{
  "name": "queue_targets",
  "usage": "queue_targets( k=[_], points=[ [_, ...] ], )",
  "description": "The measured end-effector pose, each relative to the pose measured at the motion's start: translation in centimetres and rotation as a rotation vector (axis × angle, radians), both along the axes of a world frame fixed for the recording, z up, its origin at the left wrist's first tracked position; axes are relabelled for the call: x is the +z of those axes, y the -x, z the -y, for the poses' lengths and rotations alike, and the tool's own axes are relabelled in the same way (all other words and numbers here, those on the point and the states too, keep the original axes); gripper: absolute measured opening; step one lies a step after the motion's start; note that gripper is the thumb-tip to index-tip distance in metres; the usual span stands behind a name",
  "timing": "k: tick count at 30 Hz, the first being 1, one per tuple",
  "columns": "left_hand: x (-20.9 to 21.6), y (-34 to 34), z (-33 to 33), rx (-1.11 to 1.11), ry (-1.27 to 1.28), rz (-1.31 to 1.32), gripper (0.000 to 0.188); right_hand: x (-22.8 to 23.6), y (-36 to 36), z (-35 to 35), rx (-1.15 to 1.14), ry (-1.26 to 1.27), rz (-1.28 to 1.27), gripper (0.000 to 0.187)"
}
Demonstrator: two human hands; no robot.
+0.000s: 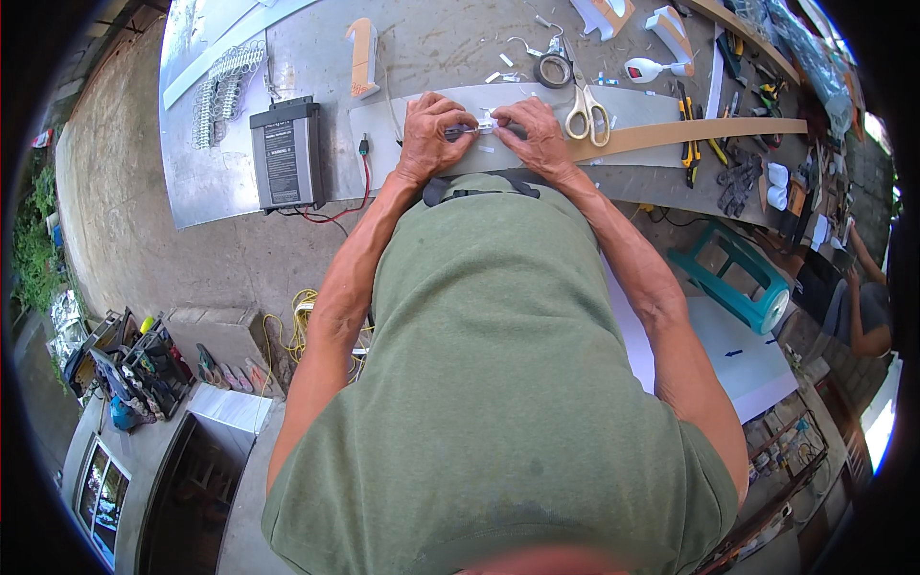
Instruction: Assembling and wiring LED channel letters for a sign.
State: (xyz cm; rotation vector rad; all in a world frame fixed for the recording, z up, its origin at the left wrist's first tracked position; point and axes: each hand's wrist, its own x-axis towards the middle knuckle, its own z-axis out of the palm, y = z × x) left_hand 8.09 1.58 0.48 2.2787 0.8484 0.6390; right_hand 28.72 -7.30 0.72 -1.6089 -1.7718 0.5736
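Nearest: green shirt (498, 383) filling the lower middle, both forearms reaching far toward the counter (230, 182).

Left hand (433, 134) and right hand (533, 134) found side by side on a grey strip (632, 105) lying across the counter. Fingers (460, 123) of both hands curled in and pinched together on a small white piece (486, 125) between them, resting on the strip. Exact nature of the piece too small to tell.

Just right of the right hand: scissors with pale handles (586, 107), lying on the strip and on a long tan strip (709, 132) running right.

Left of the hands: black box unit (286, 153) with red wire (355, 196) trailing near.

Farther: roll of dark tape (553, 70), then an orange-and-white shaped piece (363, 57).

Far right, below counter level: teal stool (733, 278) on its side; another person (862, 307) at the edge.
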Motion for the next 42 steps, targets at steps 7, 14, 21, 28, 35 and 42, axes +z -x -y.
queue_targets(
  k=[7, 14, 21, 28, 35, 42],
  points=[
    [-0.1, 0.0, 0.0, 0.000, 0.011, 0.004, 0.015, 0.1, 0.1, 0.1, 0.025, -0.018, 0.035, 0.022],
    [0.0, 0.0, 0.0, 0.003, 0.011, 0.019, 0.016, -0.2, -0.2, 0.2, 0.068, -0.023, 0.059, 0.023],
    [-0.1, 0.0, 0.1, 0.013, 0.006, 0.025, 0.015, 0.0, -0.2, 0.2, 0.159, -0.105, 0.224, 0.025],
    [0.4, 0.5, -0.1, -0.024, 0.035, 0.017, 0.026, 0.5, 0.3, -0.1, 0.284, -0.260, 0.445, 0.028],
    [1.1, 1.1, 0.7, -0.022, 0.029, 0.012, 0.055, 1.0, 0.8, 0.5, 0.283, -0.248, 0.537, 0.028],
    [2.4, 2.4, 1.1, 0.018, 0.099, 0.043, 0.060, 1.2, 0.8, -0.4, 0.337, -0.204, 0.498, 0.020]
  ],
)
